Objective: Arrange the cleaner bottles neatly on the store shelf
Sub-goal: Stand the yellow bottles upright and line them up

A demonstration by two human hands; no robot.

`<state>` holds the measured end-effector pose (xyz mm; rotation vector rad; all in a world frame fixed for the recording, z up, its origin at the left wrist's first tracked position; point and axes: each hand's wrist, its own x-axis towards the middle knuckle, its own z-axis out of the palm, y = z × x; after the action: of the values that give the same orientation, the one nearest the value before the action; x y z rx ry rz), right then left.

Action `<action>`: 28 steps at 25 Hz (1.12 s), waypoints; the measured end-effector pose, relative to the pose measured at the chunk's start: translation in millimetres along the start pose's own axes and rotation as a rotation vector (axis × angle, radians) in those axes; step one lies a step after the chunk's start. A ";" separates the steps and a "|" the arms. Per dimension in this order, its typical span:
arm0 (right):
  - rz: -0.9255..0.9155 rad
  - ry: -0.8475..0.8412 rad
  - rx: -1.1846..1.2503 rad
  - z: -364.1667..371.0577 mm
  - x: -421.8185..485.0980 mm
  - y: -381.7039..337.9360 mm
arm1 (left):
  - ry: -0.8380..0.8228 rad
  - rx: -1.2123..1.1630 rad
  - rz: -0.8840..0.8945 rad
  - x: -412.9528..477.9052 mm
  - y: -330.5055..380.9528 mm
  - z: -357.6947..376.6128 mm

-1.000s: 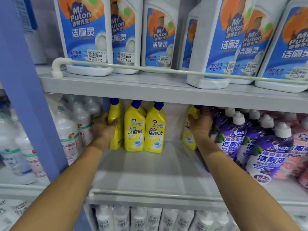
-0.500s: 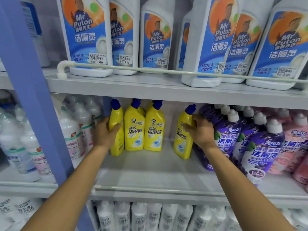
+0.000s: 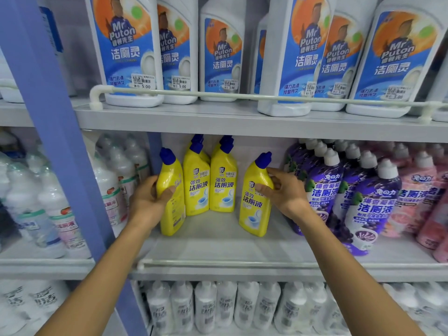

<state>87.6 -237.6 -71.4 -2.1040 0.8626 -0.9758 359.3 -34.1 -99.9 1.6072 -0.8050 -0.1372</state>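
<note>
Several yellow cleaner bottles with blue caps stand on the middle grey shelf (image 3: 218,248). My left hand (image 3: 148,202) grips the leftmost yellow bottle (image 3: 171,190), turned so its side faces out. My right hand (image 3: 283,190) holds another yellow bottle (image 3: 254,202) by its shoulder; it stands forward of the rest and leans slightly left. Between them two yellow bottles (image 3: 211,185) stand upright further back, with more behind them.
Purple cleaner bottles (image 3: 363,197) and pink ones (image 3: 421,195) crowd the shelf's right side. A white rail (image 3: 242,263) runs along the shelf's front edge. White bottles (image 3: 114,185) stand beyond the blue upright post (image 3: 60,141). Large white Mr Puton bottles (image 3: 126,49) fill the upper shelf.
Both hands have drawn their yellow bottles forward toward the shelf's front. The right bottle came out from beside the purple bottles and now stands in the open gap.
</note>
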 end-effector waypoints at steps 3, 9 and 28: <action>-0.008 -0.035 0.142 9.9 -2.2 -1.4 | -0.006 -0.002 0.008 -7.0 2.2 4.4; -0.019 -0.063 0.238 37.1 -2.3 -15.3 | -0.163 0.102 -0.064 -8.1 25.3 11.1; 0.086 -0.002 0.518 62.1 -27.8 7.6 | -0.273 -0.010 0.043 -10.0 24.5 10.1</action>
<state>122.0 -203.0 -119.5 -1.6137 0.6100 -1.0214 336.4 -36.3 -83.3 1.5801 -1.0459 -0.3346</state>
